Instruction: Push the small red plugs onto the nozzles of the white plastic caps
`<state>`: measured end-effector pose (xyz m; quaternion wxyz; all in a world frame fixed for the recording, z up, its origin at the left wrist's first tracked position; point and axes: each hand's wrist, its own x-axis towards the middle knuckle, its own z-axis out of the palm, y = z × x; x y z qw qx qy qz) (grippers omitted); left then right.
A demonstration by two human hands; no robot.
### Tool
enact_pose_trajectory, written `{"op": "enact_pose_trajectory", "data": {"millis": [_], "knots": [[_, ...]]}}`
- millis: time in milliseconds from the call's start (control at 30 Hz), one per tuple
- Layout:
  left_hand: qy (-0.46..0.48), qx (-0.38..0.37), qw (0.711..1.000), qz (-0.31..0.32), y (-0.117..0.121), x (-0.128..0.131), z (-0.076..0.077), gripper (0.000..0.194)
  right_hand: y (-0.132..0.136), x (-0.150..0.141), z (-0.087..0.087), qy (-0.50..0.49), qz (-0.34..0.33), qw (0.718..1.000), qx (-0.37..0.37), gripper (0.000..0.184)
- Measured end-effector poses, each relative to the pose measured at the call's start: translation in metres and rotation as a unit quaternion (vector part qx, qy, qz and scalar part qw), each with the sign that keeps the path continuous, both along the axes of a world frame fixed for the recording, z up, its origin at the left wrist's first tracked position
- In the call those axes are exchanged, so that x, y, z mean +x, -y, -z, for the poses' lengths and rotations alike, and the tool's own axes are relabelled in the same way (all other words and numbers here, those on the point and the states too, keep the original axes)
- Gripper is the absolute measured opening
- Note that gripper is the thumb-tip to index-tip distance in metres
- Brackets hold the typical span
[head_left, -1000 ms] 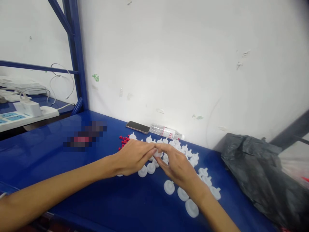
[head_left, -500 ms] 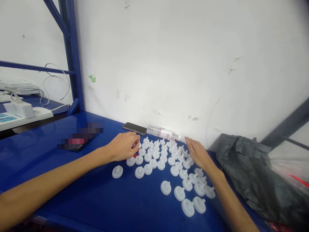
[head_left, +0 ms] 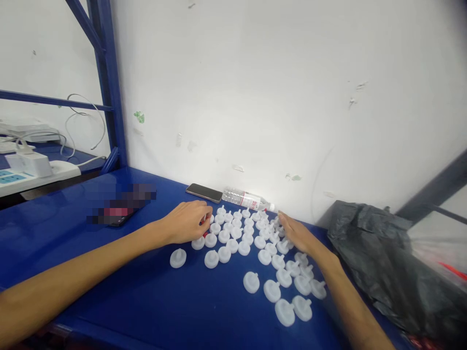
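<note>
Many small white plastic pieces (head_left: 243, 248), each a round disc with a short stem, are spread over the blue tabletop (head_left: 175, 296). At the left edge of the cluster my left hand (head_left: 191, 221) is closed, its fingers curled down. A bit of red shows at and below the fingertips, but what they grip is hidden. My right hand (head_left: 296, 232) lies along the cluster's right side, fingers stretched out and touching or just over the nearest pieces. One white disc (head_left: 178, 258) sits apart, below my left wrist.
A phone (head_left: 204, 192) and a clear labelled water bottle (head_left: 248, 199) lie by the wall. Another phone, partly blurred out (head_left: 120, 214), is at left. A black plastic bag (head_left: 368, 248) bulges at right. A power strip (head_left: 62, 172) and blue frame post (head_left: 109, 82) stand at left.
My right hand has shifted slightly down and left toward the white pieces. My left hand stays nearly in place, with its fingers still curled.
</note>
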<state>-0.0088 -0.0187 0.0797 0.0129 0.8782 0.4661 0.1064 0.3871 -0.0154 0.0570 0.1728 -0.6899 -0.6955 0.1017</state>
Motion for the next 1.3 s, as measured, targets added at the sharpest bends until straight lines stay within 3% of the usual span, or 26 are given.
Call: {"op": "enact_pose_trajectory", "data": {"millis": [333,567,733,900,1133,1300], "knots": [[-0.005,0.0,1.0,-0.001,-0.001,0.001,0.0,0.026,-0.001,0.007,0.002,0.008,-0.012,0.999,0.043,0.043],[0.008,-0.003,1.0,-0.001,0.0,0.0,0.0,0.026,-0.001,-0.008,-0.003,0.055,-0.037,0.993,0.093,0.056],[0.023,0.002,1.0,-0.006,0.001,0.0,-0.003,0.026,-0.011,-0.033,-0.004,0.064,-0.109,0.988,0.092,0.036],[0.044,0.022,0.999,-0.005,0.0,0.0,-0.005,0.022,-0.017,-0.042,-0.007,0.071,-0.134,0.979,0.138,0.031],[0.137,0.102,0.984,0.043,0.007,0.002,-0.009,0.02,0.007,-0.056,-0.028,0.049,-0.138,0.932,0.332,0.036],[0.161,0.154,0.969,0.102,0.013,0.006,-0.002,0.022,0.031,-0.102,-0.026,0.057,-0.257,0.888,0.377,0.016]]}}
